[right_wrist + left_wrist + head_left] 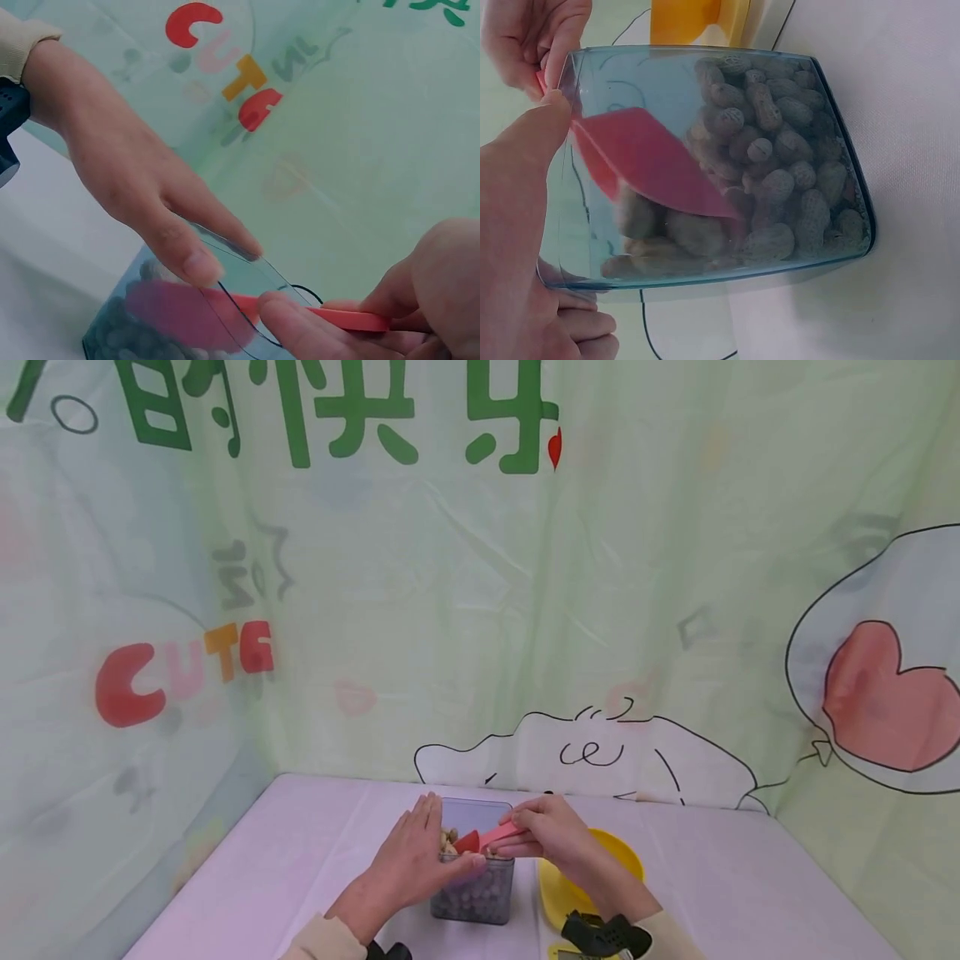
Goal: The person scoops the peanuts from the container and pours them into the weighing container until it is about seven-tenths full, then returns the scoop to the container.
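Observation:
A clear plastic container [472,912] stands on the table, partly filled with unshelled peanuts [776,184]. My left hand [408,864] holds it at the upper left, thumb over the near rim and fingers along the side. From the right, my right hand [557,833] pinches the handle of a red scoop [468,842] between thumb and fingers. Through the container wall in the left wrist view, the scoop's blade [649,161] slants down into the peanuts, with several lying against its underside.
Right of the container sits a yellow kitchen scale [555,902] with a yellow bowl [626,853] on it, partly behind my right forearm. The pale tablecloth [735,877] reaches back to a printed curtain [480,610].

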Available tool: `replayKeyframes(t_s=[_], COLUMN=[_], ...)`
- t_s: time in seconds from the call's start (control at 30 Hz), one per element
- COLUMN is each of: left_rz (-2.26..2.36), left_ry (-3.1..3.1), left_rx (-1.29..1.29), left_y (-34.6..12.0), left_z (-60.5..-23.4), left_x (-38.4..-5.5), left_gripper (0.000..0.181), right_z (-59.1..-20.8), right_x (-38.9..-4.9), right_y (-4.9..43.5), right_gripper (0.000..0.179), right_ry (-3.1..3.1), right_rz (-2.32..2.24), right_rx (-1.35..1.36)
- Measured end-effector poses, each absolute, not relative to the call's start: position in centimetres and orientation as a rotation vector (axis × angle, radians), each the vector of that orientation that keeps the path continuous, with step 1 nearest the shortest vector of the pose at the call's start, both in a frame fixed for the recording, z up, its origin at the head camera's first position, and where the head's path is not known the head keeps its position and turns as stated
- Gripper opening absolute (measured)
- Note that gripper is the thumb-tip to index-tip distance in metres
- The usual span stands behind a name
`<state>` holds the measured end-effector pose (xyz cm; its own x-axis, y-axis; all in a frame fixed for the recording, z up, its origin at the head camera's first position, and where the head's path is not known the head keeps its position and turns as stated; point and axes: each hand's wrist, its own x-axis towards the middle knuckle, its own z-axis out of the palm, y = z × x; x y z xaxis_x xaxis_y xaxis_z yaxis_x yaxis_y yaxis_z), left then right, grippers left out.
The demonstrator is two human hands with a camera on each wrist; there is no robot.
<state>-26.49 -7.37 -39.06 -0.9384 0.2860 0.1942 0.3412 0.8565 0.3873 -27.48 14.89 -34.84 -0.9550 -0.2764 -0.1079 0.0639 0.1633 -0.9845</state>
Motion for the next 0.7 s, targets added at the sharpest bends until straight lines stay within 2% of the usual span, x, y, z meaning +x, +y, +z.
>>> replayKeyframes(t_s=[0.7], left_rz=[-0.676], left_ry=[-2.907], left_rx=[-0.477], left_y=[-7.5], left_z=[-39.3], left_x=[-26.7], left_gripper=[0.121], right_z=[-35.6], right_x=[-27.3], right_y=[14.4], right_gripper=[0.030], right_ry=[2.156], right_rz=[-1.980], right_rx=[-0.067])
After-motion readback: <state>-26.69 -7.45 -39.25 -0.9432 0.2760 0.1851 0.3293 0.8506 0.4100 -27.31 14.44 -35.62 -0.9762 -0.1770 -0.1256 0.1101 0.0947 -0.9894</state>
